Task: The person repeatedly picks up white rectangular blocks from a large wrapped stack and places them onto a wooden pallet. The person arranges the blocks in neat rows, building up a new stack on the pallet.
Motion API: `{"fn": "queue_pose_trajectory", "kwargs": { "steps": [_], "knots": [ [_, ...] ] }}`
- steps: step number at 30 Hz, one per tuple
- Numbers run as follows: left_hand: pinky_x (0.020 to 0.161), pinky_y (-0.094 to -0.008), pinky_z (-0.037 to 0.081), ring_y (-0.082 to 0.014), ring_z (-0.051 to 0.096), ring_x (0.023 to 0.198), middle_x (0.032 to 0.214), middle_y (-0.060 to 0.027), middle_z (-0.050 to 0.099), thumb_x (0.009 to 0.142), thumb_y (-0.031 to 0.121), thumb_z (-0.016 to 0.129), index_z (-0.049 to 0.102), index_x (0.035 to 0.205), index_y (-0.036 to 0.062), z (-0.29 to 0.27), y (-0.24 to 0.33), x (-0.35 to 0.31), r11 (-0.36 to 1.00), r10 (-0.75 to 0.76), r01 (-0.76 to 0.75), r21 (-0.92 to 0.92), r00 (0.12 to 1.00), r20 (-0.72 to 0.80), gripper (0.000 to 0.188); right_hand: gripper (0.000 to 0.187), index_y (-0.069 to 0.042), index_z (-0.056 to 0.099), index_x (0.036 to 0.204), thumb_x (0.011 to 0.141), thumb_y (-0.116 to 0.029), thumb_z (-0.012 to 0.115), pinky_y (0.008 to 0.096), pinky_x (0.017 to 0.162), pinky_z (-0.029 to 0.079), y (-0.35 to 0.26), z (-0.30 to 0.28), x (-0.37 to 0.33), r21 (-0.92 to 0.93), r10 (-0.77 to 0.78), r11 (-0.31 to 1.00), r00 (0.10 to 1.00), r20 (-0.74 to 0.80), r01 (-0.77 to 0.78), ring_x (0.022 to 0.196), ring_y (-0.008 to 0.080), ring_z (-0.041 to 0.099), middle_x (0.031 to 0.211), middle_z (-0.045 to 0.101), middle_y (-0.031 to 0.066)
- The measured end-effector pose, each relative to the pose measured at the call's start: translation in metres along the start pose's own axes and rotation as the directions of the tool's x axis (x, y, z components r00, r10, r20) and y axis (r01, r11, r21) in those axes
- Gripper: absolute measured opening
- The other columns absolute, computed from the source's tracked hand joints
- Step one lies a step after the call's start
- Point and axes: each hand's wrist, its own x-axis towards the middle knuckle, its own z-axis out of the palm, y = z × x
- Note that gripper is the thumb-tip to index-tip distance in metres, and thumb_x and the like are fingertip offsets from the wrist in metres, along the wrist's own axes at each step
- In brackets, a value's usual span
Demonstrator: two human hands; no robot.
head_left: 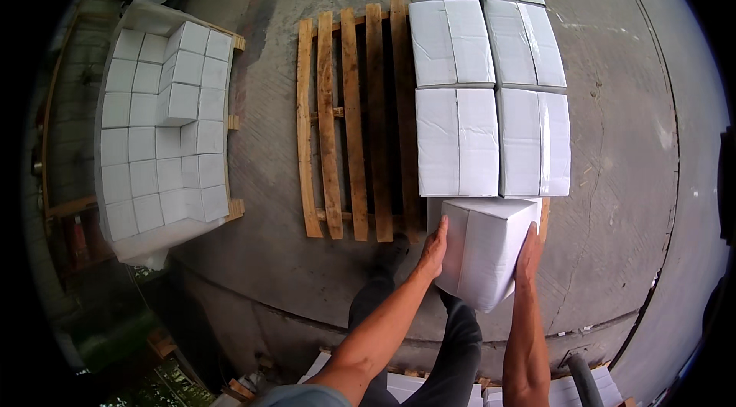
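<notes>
Holding white box (483,254) between left hand (435,248) and right hand (528,255).

Counting hands first: two, left hand (435,247) plus right hand (529,255), with one white box (489,250) between them. On to the large boxes (512,44), far and right: six, two columns of three, plus at least one more, partly hidden. In the middle, one slatted pallet (377,123), five bare slats (353,131). Over left, more than twenty small boxes (168,142), exact tally unclear. Near: two legs (461,330).
</notes>
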Motion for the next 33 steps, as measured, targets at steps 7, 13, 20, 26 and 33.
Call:
{"fn": "queue_pose_trajectory", "kwargs": {
  "steps": [7, 13, 20, 26, 33],
  "knots": [
    [0.106, -0.0334, 0.022, -0.0212, 0.03, 0.129, 0.139, -0.0151, 0.037, 0.085, 0.06, 0.046, 0.039, 0.131, -0.0037, -0.105, 0.015, -0.102, 0.988, -0.147, 0.147, -0.043, 0.989, -0.004, 0.079, 0.054, 0.011, 0.057, 0.092, 0.095, -0.039, 0.036, 0.0349, 0.072, 0.041, -0.007, 0.033, -0.138, 0.103, -0.028, 0.994, 0.997, -0.071, 0.036, 0.078, 0.0232, 0.052, 0.086, 0.06, 0.0172],
    [0.098, -0.0341, 0.032, -0.0201, 0.043, 0.116, 0.126, -0.0121, 0.049, 0.084, 0.061, 0.048, 0.049, 0.123, -0.0018, -0.208, 0.021, -0.212, 0.978, -0.188, 0.179, -0.11, 0.979, -0.073, 0.074, 0.054, 0.011, 0.058, 0.089, 0.094, -0.038, 0.036, 0.0358, 0.067, 0.041, -0.043, 0.05, -0.265, -0.016, -0.011, 1.0, 1.0, -0.004, 0.011, 0.072, 0.0213, 0.052, 0.08, 0.062, 0.0154],
    [0.088, -0.0322, 0.038, -0.018, 0.048, 0.1, 0.107, -0.0082, 0.055, 0.084, 0.058, 0.05, 0.058, 0.107, 0.0007, -0.282, 0.024, -0.278, 0.962, -0.11, 0.076, -0.262, 0.987, -0.115, 0.062, 0.058, 0.011, 0.059, 0.088, 0.094, -0.041, 0.035, 0.0388, 0.068, 0.043, -0.097, 0.078, -0.342, -0.069, -0.109, 0.991, 0.987, 0.122, 0.118, 0.072, 0.0258, 0.055, 0.08, 0.062, 0.0192],
    [0.095, -0.0347, 0.035, -0.0203, 0.045, 0.112, 0.124, -0.0106, 0.049, 0.085, 0.055, 0.051, 0.05, 0.121, 0.0003, -0.32, 0.049, -0.316, 0.915, -0.078, 0.039, -0.402, 0.994, -0.081, 0.066, 0.058, 0.01, 0.059, 0.095, 0.093, -0.044, 0.037, 0.0412, 0.077, 0.043, -0.131, 0.102, -0.361, -0.156, -0.165, 0.967, 0.963, 0.214, 0.2, 0.085, 0.036, 0.057, 0.092, 0.061, 0.0258],
    [0.097, -0.0371, 0.035, -0.0249, 0.044, 0.114, 0.127, -0.0118, 0.047, 0.081, 0.059, 0.052, 0.045, 0.126, 0.0009, -0.372, 0.079, -0.337, 0.797, -0.124, 0.1, -0.595, 0.992, 0.001, 0.073, 0.064, 0.014, 0.056, 0.097, 0.09, -0.048, 0.041, 0.039, 0.079, 0.043, -0.207, 0.153, -0.404, -0.318, -0.065, 0.935, 0.958, 0.279, 0.156, 0.087, 0.0343, 0.058, 0.095, 0.059, 0.0287]
  ]
}}
